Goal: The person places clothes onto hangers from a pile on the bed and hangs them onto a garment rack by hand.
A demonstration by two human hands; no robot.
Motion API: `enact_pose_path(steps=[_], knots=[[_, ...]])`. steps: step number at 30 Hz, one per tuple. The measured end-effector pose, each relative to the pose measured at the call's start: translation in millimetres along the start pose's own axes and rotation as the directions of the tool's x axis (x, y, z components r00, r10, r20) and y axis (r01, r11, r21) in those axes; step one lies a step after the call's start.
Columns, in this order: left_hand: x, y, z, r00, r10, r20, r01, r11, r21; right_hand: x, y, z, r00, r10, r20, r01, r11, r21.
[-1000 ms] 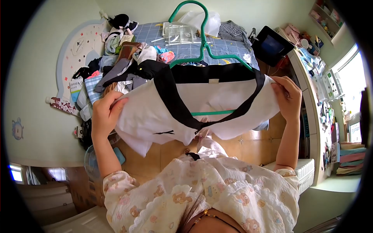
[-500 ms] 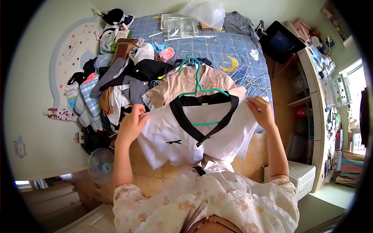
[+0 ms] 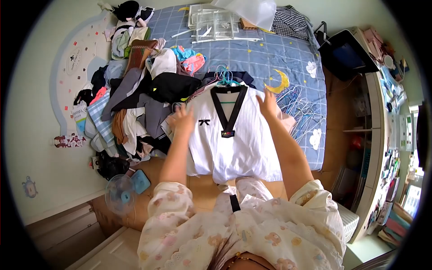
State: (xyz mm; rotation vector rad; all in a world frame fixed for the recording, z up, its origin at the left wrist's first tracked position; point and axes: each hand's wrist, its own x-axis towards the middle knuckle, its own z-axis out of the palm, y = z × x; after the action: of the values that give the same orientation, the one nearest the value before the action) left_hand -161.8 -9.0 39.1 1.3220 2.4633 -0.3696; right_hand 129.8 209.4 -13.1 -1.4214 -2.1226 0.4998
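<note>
A white V-neck top with a black collar (image 3: 243, 139) lies spread at the front of the bed, over other hung clothes. A green hanger (image 3: 227, 83) is inside it, its bar showing through the neck opening. By the top's left shoulder is my left hand (image 3: 182, 119), slightly blurred, its fingers spread and holding nothing. My right hand (image 3: 268, 105) rests at the opposite shoulder with fingers stretched out, gripping nothing. Part of a beige-pink garment (image 3: 286, 121) sticks out beneath on the right.
A big heap of clothes (image 3: 148, 96) covers the bed's left side. Loose wire hangers (image 3: 294, 110) lie on the right of the blue bedspread (image 3: 252, 56). Clear plastic panels (image 3: 213, 24) lie at the back. A fan (image 3: 120, 194) stands on the floor at left.
The white top has gone from being held up by its shoulders to lying flat on the bed. Both hands have let go and moved forward and inward.
</note>
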Motion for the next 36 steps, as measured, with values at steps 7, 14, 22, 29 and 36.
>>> enact_pose_path(steps=[7, 14, 22, 29, 36], knots=[[-88.7, 41.0, 100.2, 0.994, 0.101, 0.049, -0.087, 0.971, -0.223, -114.9, 31.0, 17.4, 0.869, -0.014, 0.495, -0.016, 0.998, 0.057], [-183.0, -53.5, 159.5, 0.965, -0.174, 0.197, 0.224, 0.936, -0.271, -199.2, 93.1, 37.7, 0.687, 0.205, 0.697, -0.343, 0.937, 0.063], [-136.2, -159.5, 149.7, 0.975, -0.174, -0.135, 0.094, 0.884, -0.458, -171.1, 12.6, 80.3, 0.554, 0.416, 0.721, -0.671, 0.736, 0.090], [61.6, -216.0, 124.8, 0.912, -0.112, -0.395, -0.161, 0.787, -0.595, -162.2, -88.0, 100.2, 0.522, 0.496, 0.694, -0.777, 0.612, 0.146], [222.4, -243.5, 75.3, 0.856, -0.169, -0.489, -0.080, 0.891, -0.447, -191.6, -119.7, 75.5, 0.411, 0.645, 0.645, -0.858, 0.513, 0.034]])
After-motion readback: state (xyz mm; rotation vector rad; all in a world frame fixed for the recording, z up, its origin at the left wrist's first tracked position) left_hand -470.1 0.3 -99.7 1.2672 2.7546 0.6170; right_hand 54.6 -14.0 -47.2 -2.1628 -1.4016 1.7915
